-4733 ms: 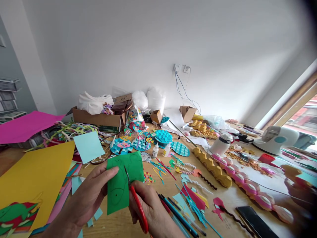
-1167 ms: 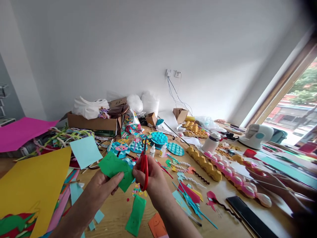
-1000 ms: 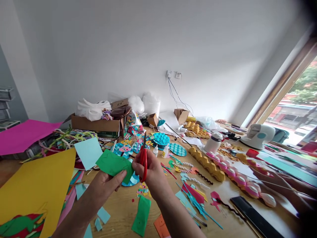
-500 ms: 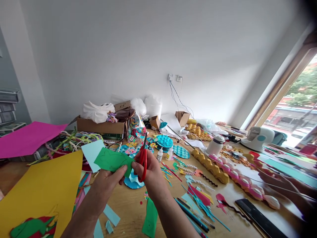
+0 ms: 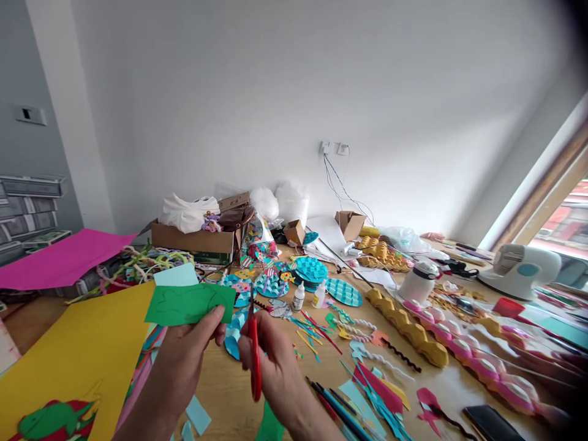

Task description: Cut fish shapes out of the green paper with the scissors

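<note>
The left hand's (image 5: 193, 340) grip pinches a green rectangular paper with drawn outlines (image 5: 186, 304) above the wooden counter (image 5: 225, 392). The right hand's (image 5: 273, 358) grip closes around red-handled metal scissors (image 5: 255, 361), just beside the paper.

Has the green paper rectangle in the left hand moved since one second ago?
Yes, the green paper moved left, now partly hiding the light-blue paper sheet.

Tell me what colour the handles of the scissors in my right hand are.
Red, in the head view: the scissors' handles in your right hand.
</note>
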`<state>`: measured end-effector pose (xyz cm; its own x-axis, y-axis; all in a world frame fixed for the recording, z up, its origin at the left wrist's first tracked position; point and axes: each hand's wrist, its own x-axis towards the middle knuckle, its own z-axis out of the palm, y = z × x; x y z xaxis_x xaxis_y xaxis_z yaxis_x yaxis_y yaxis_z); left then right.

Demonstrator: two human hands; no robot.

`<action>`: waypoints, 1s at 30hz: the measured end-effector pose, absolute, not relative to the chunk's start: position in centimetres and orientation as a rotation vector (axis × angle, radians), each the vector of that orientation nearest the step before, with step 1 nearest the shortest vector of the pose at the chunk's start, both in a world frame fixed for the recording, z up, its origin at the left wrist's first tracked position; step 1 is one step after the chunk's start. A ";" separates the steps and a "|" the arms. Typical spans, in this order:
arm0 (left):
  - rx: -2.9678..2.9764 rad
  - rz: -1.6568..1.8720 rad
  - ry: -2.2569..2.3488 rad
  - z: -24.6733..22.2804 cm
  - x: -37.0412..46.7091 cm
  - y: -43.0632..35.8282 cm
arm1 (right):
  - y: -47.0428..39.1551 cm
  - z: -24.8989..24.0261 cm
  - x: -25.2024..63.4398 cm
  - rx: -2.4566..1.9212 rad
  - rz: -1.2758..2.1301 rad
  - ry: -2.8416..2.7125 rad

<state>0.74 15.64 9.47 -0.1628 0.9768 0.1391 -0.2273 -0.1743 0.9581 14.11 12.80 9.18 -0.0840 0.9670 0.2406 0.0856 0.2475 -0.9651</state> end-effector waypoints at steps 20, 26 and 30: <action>0.762 1.592 1.004 11.2 3.0 15.1 | 12.1 8.1 14.5 -1.214 0.968 -1.639; 1.020 1.595 1.048 10.0 2.2 15.6 | 12.0 8.0 14.3 -1.142 0.998 -1.588; 1.028 1.568 1.046 9.6 2.0 15.7 | 12.1 7.5 14.2 -1.089 1.023 -1.553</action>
<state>1.96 15.70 9.64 -0.1909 0.9727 0.1322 -0.2518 -0.1787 0.9511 14.18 12.10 7.51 -0.1554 0.9610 0.2286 0.1693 0.2539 -0.9523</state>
